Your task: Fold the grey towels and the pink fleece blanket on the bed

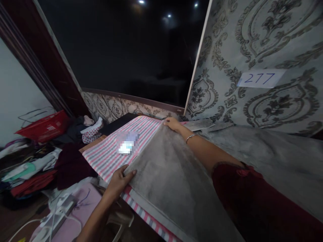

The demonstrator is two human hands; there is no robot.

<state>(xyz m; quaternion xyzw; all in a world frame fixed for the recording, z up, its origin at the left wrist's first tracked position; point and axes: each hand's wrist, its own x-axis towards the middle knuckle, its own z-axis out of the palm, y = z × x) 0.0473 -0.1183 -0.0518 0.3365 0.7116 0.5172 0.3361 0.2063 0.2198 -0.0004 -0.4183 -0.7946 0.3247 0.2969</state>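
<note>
A large grey cloth [166, 168] with a soft, velvety look lies over a pink, white and grey striped cloth [106, 154]. My left hand [119, 181] pinches the grey cloth's near left corner, thumb on top and fingers partly hidden below. At the far corner, beside the wall, my right hand [173, 124] grips the same cloth between thumb and fingers. The cloth's edge runs fairly straight between both hands, with soft creases behind it. On the striped cloth, left of that edge, rests a phone-like object [127, 144] whose surface is blurred out.
A big black screen [131, 50] stands behind the table. More grey fabric [272, 158] spreads to the right, under a paper marked 277 [262, 78]. On the left are a red bag [46, 126], heaped clothes [32, 178] and a white power strip [59, 211] with cables.
</note>
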